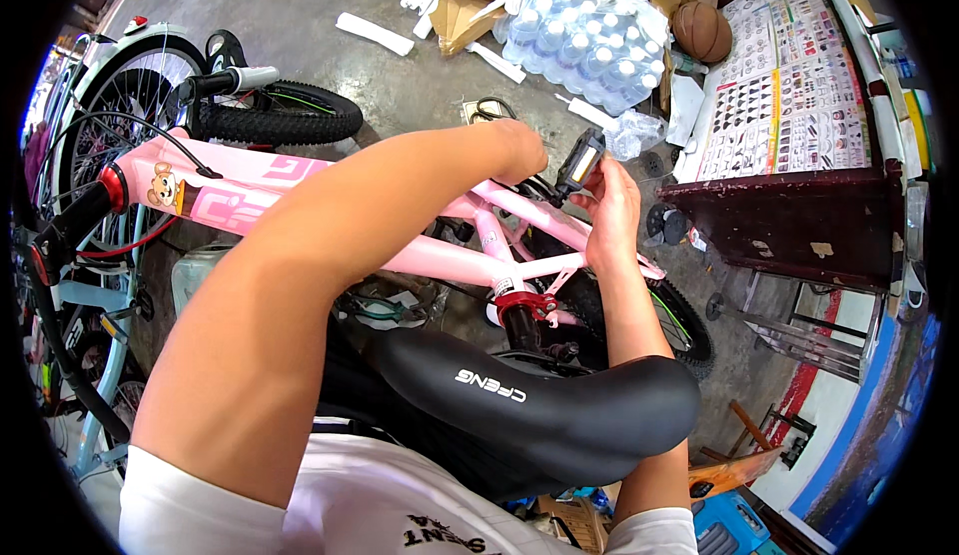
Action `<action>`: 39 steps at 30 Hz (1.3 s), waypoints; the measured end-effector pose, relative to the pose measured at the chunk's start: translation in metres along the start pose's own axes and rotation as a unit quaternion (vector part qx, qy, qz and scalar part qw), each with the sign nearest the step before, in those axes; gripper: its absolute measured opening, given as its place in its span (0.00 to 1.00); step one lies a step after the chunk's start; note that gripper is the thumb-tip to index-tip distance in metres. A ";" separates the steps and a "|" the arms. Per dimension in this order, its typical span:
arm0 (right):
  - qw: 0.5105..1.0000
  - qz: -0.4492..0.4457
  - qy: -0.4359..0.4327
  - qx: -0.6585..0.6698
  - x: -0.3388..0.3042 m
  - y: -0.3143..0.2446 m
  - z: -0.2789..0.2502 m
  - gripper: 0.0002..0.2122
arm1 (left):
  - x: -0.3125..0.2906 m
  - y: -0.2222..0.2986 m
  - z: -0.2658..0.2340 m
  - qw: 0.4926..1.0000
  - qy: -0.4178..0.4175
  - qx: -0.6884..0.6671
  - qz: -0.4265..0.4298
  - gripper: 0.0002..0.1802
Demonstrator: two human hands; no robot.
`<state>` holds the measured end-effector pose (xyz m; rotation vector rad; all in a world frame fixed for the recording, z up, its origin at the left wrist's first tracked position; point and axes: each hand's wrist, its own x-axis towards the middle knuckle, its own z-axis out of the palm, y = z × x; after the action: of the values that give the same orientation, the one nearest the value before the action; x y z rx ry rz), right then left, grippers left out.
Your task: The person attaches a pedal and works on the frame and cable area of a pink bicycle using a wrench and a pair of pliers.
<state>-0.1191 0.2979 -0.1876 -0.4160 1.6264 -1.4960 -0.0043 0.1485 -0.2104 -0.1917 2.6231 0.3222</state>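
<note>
A pink bicycle frame [430, 258] with a cartoon decal lies across in front of me. Beyond its rear part is a black pedal [580, 160] with a pale reflector. My right hand [614, 205] grips the pedal from the right, thumb and fingers bent at its edge. My left hand [519, 150] is just left of the pedal, curled with the knuckles up; its fingers and anything in them are hidden. Close to me are the black saddle [539, 410] and the red seat clamp [525, 302]. The rear wheel [679, 320] shows past my right forearm.
Wrapped water bottles [584, 45], torn cardboard [465, 10] and white foam tubes [375, 34] lie on the far floor. A basketball [701, 31] and a dark red cabinet [789, 230] stand right. Another bicycle [105, 295] crowds the left. Pliers [375, 307] lie below the frame.
</note>
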 end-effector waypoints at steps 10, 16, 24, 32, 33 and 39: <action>1.000 0.008 0.005 0.002 -0.003 -0.001 -0.004 0.12 | -0.074 0.004 -0.063 0.988 -0.128 0.031 -0.079 0.14; 1.000 0.009 0.006 -0.003 -0.002 -0.003 0.000 0.12 | -0.092 0.041 -0.087 0.995 -0.095 -0.029 -0.034 0.12; 1.000 0.009 0.002 0.005 -0.005 -0.003 -0.002 0.12 | -0.093 0.056 -0.107 0.990 -0.119 -0.060 -0.054 0.12; 1.000 0.014 -0.006 0.000 -0.002 -0.001 -0.003 0.12 | -0.103 0.061 -0.112 0.991 -0.089 -0.084 -0.058 0.12; 1.000 0.014 -0.005 -0.002 -0.002 -0.001 -0.004 0.12 | -0.103 0.063 -0.113 0.991 -0.089 -0.086 -0.046 0.12; 1.000 0.014 -0.011 0.001 -0.003 -0.003 -0.002 0.12 | -0.102 0.070 -0.111 0.993 -0.047 -0.085 -0.065 0.11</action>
<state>-0.1196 0.3002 -0.1838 -0.4057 1.6087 -1.4671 0.0212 0.1951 -0.0532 -0.3943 2.4757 0.4970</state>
